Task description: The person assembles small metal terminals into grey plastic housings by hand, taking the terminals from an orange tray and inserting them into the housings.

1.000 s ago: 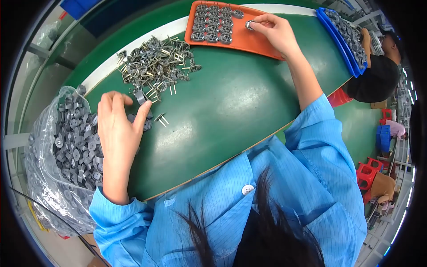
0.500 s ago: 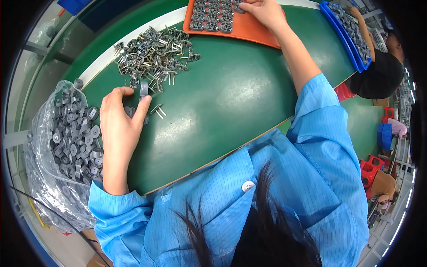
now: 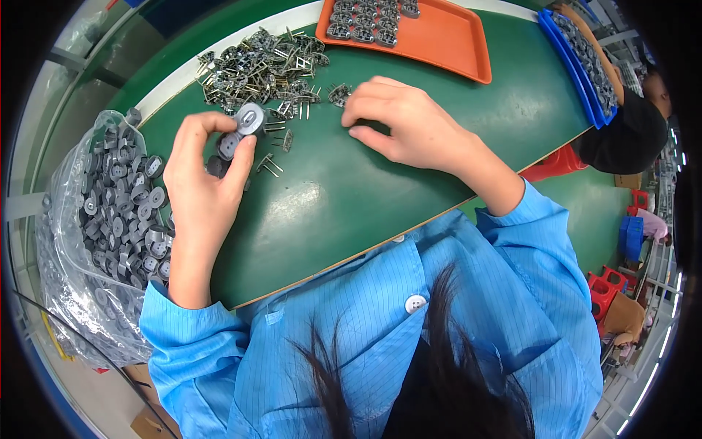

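Observation:
My left hand (image 3: 201, 172) pinches a round grey plastic cap (image 3: 251, 117) between thumb and forefinger, its flat face with a small slot turned up. More grey caps (image 3: 229, 145) sit just below it, partly hidden by the fingers; whether the hand grips these too I cannot tell. My right hand (image 3: 409, 128) hovers over the green table, fingers curled with a gap between thumb and forefinger. Close by its fingertips is a small dark part with metal pins (image 3: 338, 95). Between the hands lie loose pinned parts (image 3: 269, 165) like those in the heap (image 3: 256, 69) beyond.
A clear plastic bag of grey caps (image 3: 121, 212) lies open at the left. At the back, an orange tray (image 3: 446, 44) carries rows of round assembled pieces (image 3: 363, 20). Blue trays (image 3: 581, 69) of parts stand at the far right, beside a co-worker in black (image 3: 629, 139).
My right hand has come back from the orange tray toward the heap, its fingers off the round piece there. In my left hand, the cap has tipped so its face shows.

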A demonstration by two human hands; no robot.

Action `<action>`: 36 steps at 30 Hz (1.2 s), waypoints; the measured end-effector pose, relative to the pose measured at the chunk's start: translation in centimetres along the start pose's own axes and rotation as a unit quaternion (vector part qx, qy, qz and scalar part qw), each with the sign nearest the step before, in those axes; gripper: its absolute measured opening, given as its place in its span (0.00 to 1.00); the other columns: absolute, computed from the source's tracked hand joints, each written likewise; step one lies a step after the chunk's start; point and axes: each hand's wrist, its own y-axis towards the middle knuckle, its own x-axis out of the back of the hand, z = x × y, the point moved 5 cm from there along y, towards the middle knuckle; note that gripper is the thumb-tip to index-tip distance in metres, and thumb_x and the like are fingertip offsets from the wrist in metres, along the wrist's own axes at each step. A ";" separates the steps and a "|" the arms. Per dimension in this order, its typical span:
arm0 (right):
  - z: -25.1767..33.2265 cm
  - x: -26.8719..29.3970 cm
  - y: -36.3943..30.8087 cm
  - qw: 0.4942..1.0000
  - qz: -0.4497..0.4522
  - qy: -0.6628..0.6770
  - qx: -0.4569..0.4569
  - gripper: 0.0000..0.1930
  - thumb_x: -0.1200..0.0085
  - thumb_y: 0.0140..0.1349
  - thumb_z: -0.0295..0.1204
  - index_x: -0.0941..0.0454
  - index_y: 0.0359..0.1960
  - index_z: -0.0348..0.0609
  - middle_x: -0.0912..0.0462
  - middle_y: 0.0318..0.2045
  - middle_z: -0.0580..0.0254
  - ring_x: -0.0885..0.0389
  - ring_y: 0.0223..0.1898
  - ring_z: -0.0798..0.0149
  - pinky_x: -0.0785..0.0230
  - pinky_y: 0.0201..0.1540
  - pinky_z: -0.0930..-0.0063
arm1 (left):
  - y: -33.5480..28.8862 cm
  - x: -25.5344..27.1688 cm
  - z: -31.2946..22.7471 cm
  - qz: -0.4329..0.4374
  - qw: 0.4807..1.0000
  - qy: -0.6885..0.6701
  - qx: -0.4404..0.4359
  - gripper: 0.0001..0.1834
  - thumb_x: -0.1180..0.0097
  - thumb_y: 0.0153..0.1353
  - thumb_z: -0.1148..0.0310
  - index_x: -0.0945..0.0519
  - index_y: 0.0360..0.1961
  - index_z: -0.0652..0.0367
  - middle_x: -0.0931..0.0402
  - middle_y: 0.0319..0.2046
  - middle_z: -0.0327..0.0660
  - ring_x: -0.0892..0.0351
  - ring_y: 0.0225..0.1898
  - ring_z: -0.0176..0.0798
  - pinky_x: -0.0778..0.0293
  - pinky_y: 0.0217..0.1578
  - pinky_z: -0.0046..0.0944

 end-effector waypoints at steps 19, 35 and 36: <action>2.0 -0.1 -1.8 0.995 -0.076 -0.066 0.022 0.06 0.38 0.49 0.25 0.23 0.28 0.45 0.25 0.32 0.66 0.25 0.36 0.61 0.28 0.33 0.71 | 1.2 -4.7 0.9 0.114 0.810 -0.504 0.278 0.22 0.45 0.59 0.76 0.30 0.55 0.67 0.25 0.45 0.41 0.23 0.42 0.32 0.27 0.48 0.30; 1.2 1.5 0.9 0.933 -0.130 0.314 -0.122 0.06 0.38 0.56 0.24 0.20 0.32 0.35 0.18 0.29 0.63 0.19 0.33 0.71 0.24 0.38 0.78 | 1.4 -5.1 -0.5 0.149 0.864 -0.416 0.241 0.12 0.43 0.63 0.70 0.23 0.43 0.68 0.21 0.33 0.42 0.22 0.27 0.27 0.25 0.27 0.26; 1.4 1.1 1.0 0.924 -0.140 0.336 -0.120 0.06 0.39 0.57 0.24 0.20 0.33 0.34 0.18 0.31 0.63 0.19 0.33 0.72 0.24 0.37 0.79 | 1.3 -5.2 -0.6 0.159 0.856 -0.424 0.249 0.13 0.45 0.65 0.66 0.22 0.41 0.68 0.21 0.29 0.42 0.24 0.23 0.26 0.28 0.21 0.25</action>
